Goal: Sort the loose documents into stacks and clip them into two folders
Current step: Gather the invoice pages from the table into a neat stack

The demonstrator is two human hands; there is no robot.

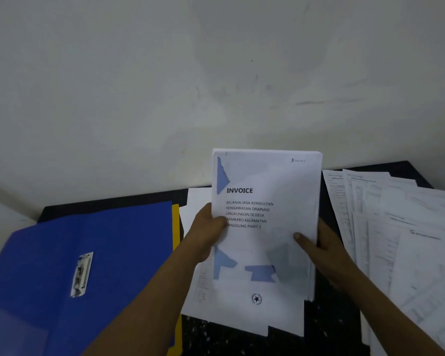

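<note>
The cover sheet (pixel 265 222) reads "INVOICE" in bold, then "BELANJA JASA KONSULTAN PENGAWASAN DRAINASE LINGKUNGAN DI DESA", with 2 further lines partly hidden, ending "KECAMATAN" and "PAKET 2"; print on the spread papers (pixel 396 227) is too blurred to read

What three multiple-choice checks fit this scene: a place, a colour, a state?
1. Where does the blue folder lie relative to the invoice stack? A) to its left B) to its right C) on top of it
2. What colour is the second folder peeking out at the blue folder's right edge? A) red B) yellow C) green
3. How is the invoice stack held? A) lying untouched B) by one hand only C) gripped by the left hand and right hand
Answers: 1 A, the folder fills the lower left; 2 B, a yellow strip shows there; 3 C, a thumb presses its front at each side.
</note>
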